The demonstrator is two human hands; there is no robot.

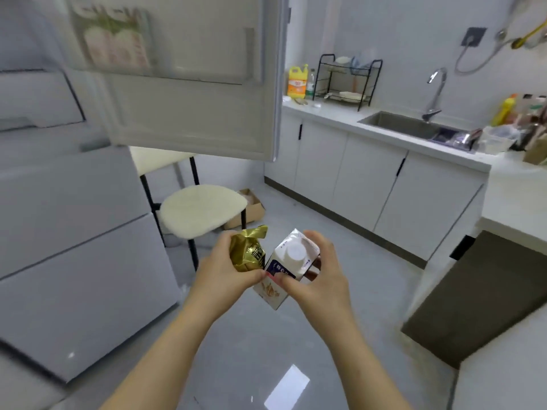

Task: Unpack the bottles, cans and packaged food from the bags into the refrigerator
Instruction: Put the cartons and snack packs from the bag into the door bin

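Observation:
My left hand grips a crinkled gold foil packet in front of me, above the floor. My right hand holds a white carton with a round white cap, tilted so its top faces me; my thumb and fingers wrap its sides. Packet and carton touch each other. The refrigerator stands at the left with its upper door swung open overhead; a pink and green package sits in the door shelf.
A cream cushioned stool stands just beyond my hands, with a cardboard box on the floor behind it. White cabinets with a counter, sink, dish rack and bottles run along the right. A brown paper bag sits at the far right.

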